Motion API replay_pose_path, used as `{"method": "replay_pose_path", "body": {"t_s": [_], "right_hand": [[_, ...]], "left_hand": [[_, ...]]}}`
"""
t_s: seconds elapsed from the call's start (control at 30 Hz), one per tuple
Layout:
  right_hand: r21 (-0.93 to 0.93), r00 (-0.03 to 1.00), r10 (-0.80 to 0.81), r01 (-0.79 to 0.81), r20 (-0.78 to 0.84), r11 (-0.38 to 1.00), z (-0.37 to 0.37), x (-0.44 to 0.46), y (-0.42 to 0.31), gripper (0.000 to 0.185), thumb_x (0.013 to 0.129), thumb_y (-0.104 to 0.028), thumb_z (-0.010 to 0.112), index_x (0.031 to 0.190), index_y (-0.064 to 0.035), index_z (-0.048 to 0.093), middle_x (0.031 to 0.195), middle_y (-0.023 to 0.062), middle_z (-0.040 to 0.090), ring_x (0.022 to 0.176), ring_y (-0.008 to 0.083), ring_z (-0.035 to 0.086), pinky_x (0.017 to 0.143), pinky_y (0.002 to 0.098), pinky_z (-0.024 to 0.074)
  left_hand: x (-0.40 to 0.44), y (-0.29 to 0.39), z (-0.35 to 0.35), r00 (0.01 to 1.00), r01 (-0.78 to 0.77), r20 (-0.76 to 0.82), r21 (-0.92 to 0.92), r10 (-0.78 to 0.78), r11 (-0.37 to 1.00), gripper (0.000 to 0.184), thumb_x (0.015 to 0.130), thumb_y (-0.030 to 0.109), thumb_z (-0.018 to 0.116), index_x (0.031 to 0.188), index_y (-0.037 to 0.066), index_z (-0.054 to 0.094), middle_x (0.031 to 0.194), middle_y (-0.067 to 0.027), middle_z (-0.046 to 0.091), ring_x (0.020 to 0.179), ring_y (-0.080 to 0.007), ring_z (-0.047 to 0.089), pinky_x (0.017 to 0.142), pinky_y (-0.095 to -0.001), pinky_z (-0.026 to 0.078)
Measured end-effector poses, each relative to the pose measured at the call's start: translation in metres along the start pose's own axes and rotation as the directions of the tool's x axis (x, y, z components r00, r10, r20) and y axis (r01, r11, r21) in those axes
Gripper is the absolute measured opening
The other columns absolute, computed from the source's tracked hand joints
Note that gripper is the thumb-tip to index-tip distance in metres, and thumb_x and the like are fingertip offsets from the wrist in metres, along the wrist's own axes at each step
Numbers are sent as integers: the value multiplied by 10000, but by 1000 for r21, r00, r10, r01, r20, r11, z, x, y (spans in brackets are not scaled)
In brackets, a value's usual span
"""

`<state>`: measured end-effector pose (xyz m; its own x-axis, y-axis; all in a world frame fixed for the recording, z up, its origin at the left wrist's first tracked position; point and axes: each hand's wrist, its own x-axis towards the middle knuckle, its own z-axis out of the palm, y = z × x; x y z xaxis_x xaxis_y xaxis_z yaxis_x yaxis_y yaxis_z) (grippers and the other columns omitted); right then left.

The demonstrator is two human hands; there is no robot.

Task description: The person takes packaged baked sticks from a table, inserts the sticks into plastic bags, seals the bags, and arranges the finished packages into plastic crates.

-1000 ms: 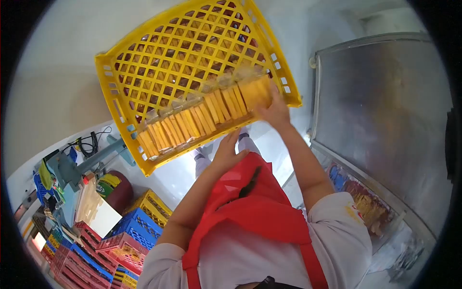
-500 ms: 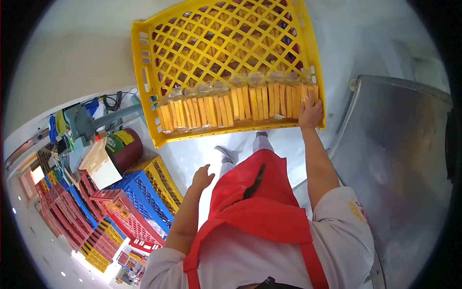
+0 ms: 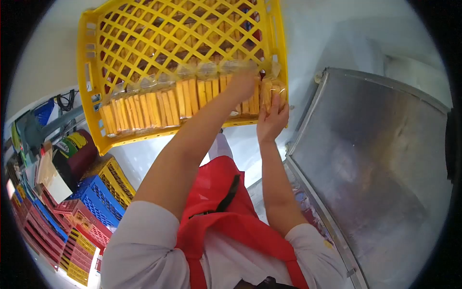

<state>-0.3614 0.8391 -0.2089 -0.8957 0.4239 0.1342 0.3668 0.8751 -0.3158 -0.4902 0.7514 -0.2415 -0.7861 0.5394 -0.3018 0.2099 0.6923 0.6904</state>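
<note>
A yellow plastic crate [image 3: 192, 41] has a row of clear packets of golden-yellow slices [image 3: 159, 108] standing along its near side. At the right end of that row, my right hand [image 3: 273, 120] has its fingers closed on one packet [image 3: 269, 89]. My left hand [image 3: 244, 85] reaches across to the packets just left of it; it is blurred and its fingers cannot be made out. Through the crate's lattice floor show more yellow packets underneath.
At right stands a large metal panel [image 3: 370, 154] with a frame. To the left are stacked blue crates [image 3: 98, 200], red crates [image 3: 86, 221] and yellow crates [image 3: 118, 180], with a dark red cylinder [image 3: 79, 149] behind them.
My left hand has come up from beside the apron to the packets in the crate. My right hand stays at the row's right end. The view has shifted, so the crate appears further left.
</note>
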Motion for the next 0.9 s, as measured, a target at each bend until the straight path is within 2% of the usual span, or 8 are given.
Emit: {"method": "replay_pose_path", "body": {"t_s": [0.07, 0.17, 0.23, 0.33, 0.47, 0.53, 0.77, 0.9], "right_hand": [[59, 998, 57, -56, -8, 997, 3, 0, 0, 596, 696, -107, 596, 1253, -139, 386, 1147, 233, 396, 1059, 386, 389, 869, 467, 321], [43, 994, 93, -95, 56, 995, 9, 2, 1, 559, 691, -109, 607, 1218, -176, 433, 1181, 210, 359, 1066, 373, 378, 843, 469, 324], [-17, 988, 130, -129, 87, 992, 15, 6, -2, 552, 698, -108, 599, 1221, -171, 432, 1172, 209, 363, 1064, 374, 379, 848, 465, 324], [-68, 982, 153, -146, 110, 987, 21, 12, -6, 543, 712, -116, 587, 1225, -192, 427, 1175, 202, 355, 1066, 376, 374, 854, 469, 317], [-3, 981, 178, -178, 81, 984, 25, 17, -6, 547, 732, -133, 580, 1244, -208, 403, 1194, 208, 334, 1075, 376, 364, 854, 482, 307], [-6, 980, 167, -167, 109, 986, 20, 17, -4, 556, 746, -136, 573, 1260, -230, 384, 1203, 216, 320, 1086, 375, 355, 848, 495, 303], [-20, 990, 104, -102, 99, 995, 17, 15, -4, 523, 745, -132, 571, 1235, -228, 416, 1208, 221, 323, 1098, 372, 351, 867, 490, 299], [-118, 979, 89, -68, 183, 991, 30, 20, -7, 500, 752, -139, 560, 1224, -232, 424, 1200, 214, 348, 1079, 379, 378, 866, 500, 310]], "left_hand": [[38, -10, 11, 997, 37, -61, 1, -37, 999, 376, 781, 207, 490, 1106, 19, 480, 1087, -218, 512, 1001, -355, 498, 841, -432, 391], [62, -21, 26, 930, 262, 182, 284, -321, 922, 509, 783, 387, 487, 1153, 39, 454, 1087, -208, 526, 981, -344, 520, 843, -444, 386], [61, -13, 19, 909, 286, 193, 353, -368, 891, 598, 755, 495, 427, 1195, 92, 458, 1187, -114, 497, 1086, -335, 453, 924, -551, 223], [76, -13, 8, 773, 109, 485, 533, -409, 839, 537, 758, 497, 411, 1099, 109, 557, 1136, -83, 539, 1072, -296, 479, 910, -471, 302], [63, 5, -5, 879, 162, 305, 532, -367, 831, 382, 746, 395, 505, 912, 76, 634, 965, -138, 607, 915, -306, 566, 783, -448, 412], [62, 4, -3, 871, 26, 422, 470, -250, 882, 355, 727, 374, 529, 886, 76, 641, 937, -138, 613, 892, -292, 577, 755, -413, 434], [69, 7, -8, 869, 128, 390, 417, -304, 900, 300, 706, 313, 534, 791, 52, 655, 812, -155, 626, 798, -296, 603, 694, -408, 456], [100, -15, -7, 764, -29, 575, 481, -291, 876, 235, 647, 168, 565, 831, 45, 644, 790, -151, 626, 715, -271, 616, 627, -363, 481]]}}
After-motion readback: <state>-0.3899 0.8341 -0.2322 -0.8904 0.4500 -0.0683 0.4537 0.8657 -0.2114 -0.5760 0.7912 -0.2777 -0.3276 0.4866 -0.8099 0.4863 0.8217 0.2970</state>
